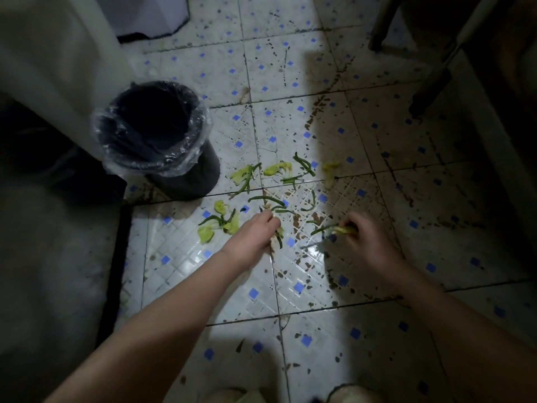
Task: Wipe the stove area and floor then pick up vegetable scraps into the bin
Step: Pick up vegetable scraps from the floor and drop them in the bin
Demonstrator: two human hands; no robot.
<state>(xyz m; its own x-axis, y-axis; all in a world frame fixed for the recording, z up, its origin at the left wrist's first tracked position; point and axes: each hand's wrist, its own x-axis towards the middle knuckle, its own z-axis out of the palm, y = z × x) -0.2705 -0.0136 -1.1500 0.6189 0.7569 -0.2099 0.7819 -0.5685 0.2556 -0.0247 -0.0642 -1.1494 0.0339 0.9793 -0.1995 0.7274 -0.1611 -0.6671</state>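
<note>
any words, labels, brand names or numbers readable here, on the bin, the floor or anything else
None: no readable text in this view.
The bin and its clear liner show no label or print.
The floor tiles carry only blue squares and dark specks, no characters.
The vegetable scraps bear no marks.
The dark edges of the frame are too dim to check.

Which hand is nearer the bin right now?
Left. The left hand reaches into the vegetable scraps just right of the bin and nearer the camera; the right hand, holding scraps, lies farther to the right.
</note>
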